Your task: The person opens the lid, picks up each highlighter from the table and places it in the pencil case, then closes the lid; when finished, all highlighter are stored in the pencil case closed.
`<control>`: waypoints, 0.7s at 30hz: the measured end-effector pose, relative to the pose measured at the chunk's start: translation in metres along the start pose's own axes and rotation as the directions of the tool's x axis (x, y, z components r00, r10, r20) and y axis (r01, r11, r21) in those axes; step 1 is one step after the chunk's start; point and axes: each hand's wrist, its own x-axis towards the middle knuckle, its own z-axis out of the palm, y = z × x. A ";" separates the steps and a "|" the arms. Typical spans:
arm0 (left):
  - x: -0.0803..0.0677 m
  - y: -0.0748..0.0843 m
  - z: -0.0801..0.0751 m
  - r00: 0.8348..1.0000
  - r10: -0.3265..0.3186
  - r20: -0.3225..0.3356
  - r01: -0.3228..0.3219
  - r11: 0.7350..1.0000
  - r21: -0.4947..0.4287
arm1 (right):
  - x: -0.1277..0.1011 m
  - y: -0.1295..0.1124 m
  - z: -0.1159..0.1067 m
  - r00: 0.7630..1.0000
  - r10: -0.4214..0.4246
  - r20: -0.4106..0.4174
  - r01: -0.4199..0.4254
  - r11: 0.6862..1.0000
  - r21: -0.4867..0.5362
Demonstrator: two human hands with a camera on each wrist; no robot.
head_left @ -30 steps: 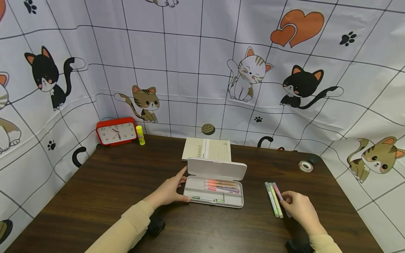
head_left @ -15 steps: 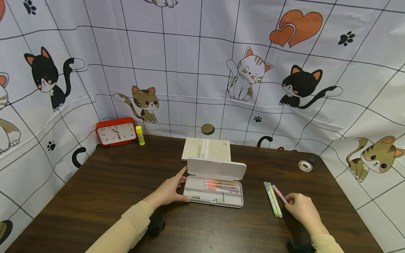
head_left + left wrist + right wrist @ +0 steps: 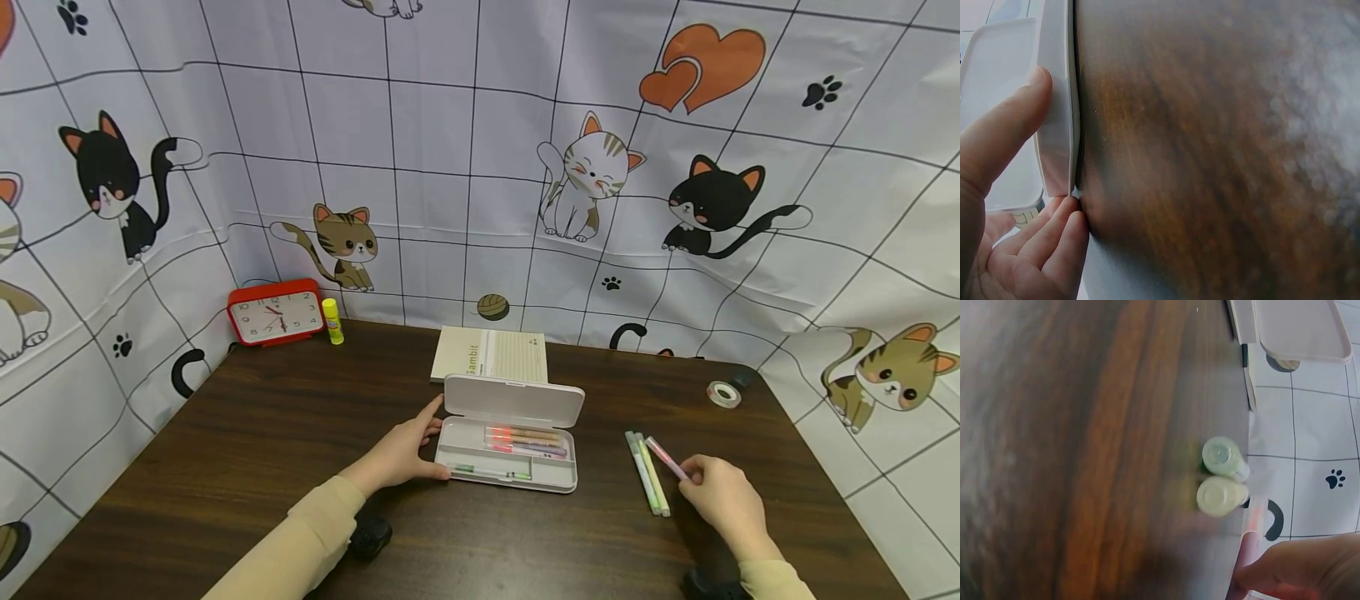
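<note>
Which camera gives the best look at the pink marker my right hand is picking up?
The head view: the whole pink marker shows, pinched by the right hand. The right wrist view shows only its blurred end; the left wrist view misses it.

The dark wooden table [image 3: 262, 450] carries an open pencil case [image 3: 510, 442], a notebook [image 3: 491, 353] and a red clock [image 3: 274, 312]. A glue stick [image 3: 333, 321], a tape roll [image 3: 724, 394] and two green pens [image 3: 648, 472] also lie on it.

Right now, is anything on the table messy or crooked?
Only a little: the pink pen slants away from the two green pens lying side by side, because the right hand pinches it. Nothing looks spilled or broken.
</note>
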 end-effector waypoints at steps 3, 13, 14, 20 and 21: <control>0.000 0.000 0.000 1.000 -0.001 0.001 0.001 1.000 0.006 | -0.001 -0.004 0.000 1.000 -0.017 -0.017 0.017 1.000 0.004; 0.000 0.000 0.000 1.000 0.004 -0.003 -0.004 1.000 0.016 | -0.001 -0.025 0.005 0.993 -0.093 -0.070 0.093 0.996 -0.002; 0.000 0.000 -0.001 1.000 0.005 -0.003 -0.005 1.000 0.017 | -0.001 -0.027 0.005 0.992 -0.103 -0.072 0.103 0.995 -0.006; -0.001 0.000 0.000 1.000 0.012 0.001 -0.012 1.000 0.024 | -0.002 -0.042 0.008 0.983 -0.163 -0.086 0.162 0.987 -0.020; -0.002 0.000 0.000 1.000 0.016 0.002 -0.016 1.000 0.026 | -0.002 -0.044 0.009 0.981 -0.173 -0.088 0.172 0.985 -0.022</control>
